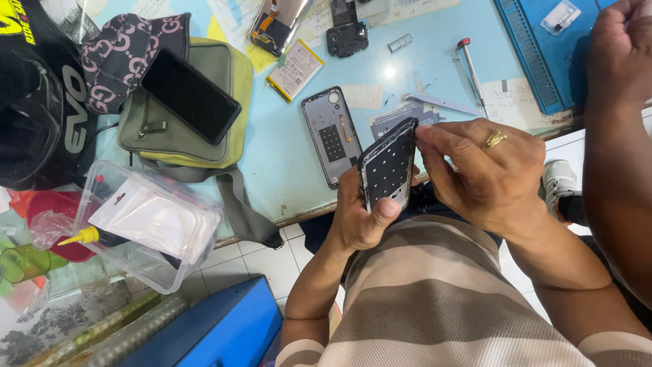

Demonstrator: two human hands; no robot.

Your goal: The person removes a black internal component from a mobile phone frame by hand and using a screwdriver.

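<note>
My left hand grips a dark phone frame from below, thumb pressed on its lower edge. My right hand, with a gold ring, pinches the frame's upper right corner with its fingertips. The frame is tilted, its inner side with a dotted grid facing me, held above my lap in front of the table edge. A grey phone back cover lies flat on the light blue table just left of the frame.
An olive pouch carries a black phone. A screwdriver, flat battery, opened phone and blue mat lie farther back. A clear plastic box stands at left. Another person's arm reaches in at right.
</note>
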